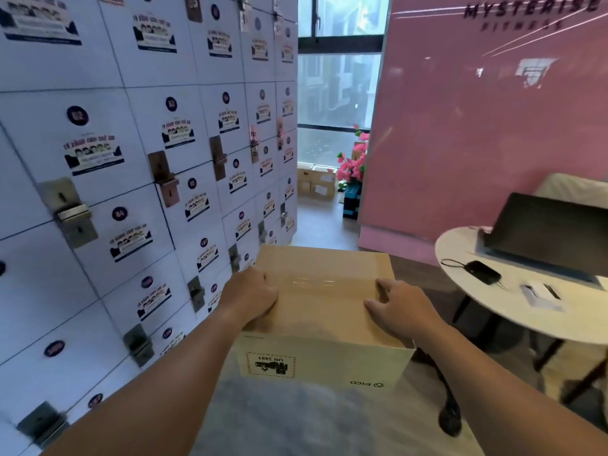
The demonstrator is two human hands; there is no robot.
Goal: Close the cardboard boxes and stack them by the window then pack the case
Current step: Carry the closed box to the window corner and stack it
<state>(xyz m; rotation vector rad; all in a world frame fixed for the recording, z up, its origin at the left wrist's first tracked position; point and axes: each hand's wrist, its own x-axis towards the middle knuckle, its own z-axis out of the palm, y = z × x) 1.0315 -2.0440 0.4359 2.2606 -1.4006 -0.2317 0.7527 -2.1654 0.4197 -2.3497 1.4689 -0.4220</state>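
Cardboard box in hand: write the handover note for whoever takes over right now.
Left hand grips the left top edge of the cardboard box; right hand grips its right edge.
The box is closed, its top seam taped, and is carried facing the window.
Stacked boxes already sit on the floor by the window.
Left: carry this box over and stack it there, then pack the case, which is not in view.

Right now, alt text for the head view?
A person holds a closed cardboard box in front of them, left hand and right hand gripping its top edges. White lockers line the left; ahead, more boxes sit by the window beside pink flowers. A round white table with a laptop stands right.
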